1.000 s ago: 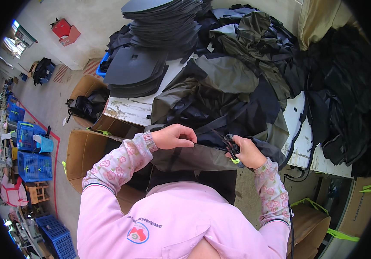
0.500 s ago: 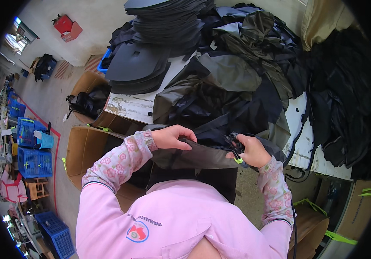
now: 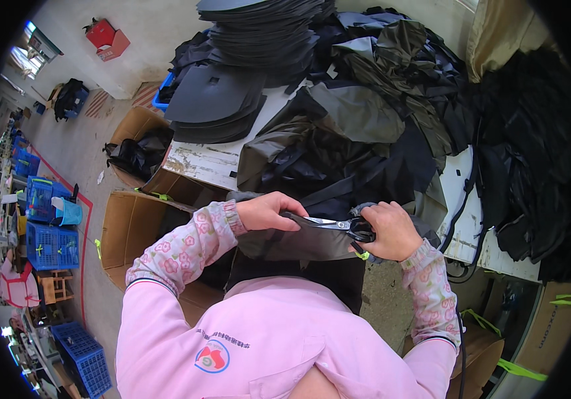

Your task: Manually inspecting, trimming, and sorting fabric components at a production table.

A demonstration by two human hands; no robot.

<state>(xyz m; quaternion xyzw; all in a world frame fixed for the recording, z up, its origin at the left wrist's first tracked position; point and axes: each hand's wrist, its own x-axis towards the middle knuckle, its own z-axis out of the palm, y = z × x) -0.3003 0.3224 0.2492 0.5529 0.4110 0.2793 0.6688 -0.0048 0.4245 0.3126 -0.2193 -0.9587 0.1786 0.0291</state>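
Observation:
My right hand [image 3: 390, 231] grips the black handles of a pair of scissors [image 3: 331, 223], whose silver blades point left toward my other hand. Between the thumb and fingers of my left hand [image 3: 269, 212] is the edge of a dark grey fabric piece [image 3: 285, 245]. The blade tips reach that pinched edge; whether they touch the cloth I cannot tell. The fabric hangs in front of my body, at the table's near edge. A bright yellow-green tag or strip [image 3: 362, 255] shows below my right hand.
A heap of dark fabric [image 3: 365, 113] covers the worn white table [image 3: 196, 164]. Flat black panels [image 3: 212, 100] are stacked at its far left. Black bundles [image 3: 531, 153] hang at the right. Open cardboard boxes [image 3: 136, 229] stand left, blue crates [image 3: 53, 246] farther off.
The scissors have swung round so their blades now show, pointing left to the fabric edge. My right hand has turned over them, while my left hand keeps its pinch.

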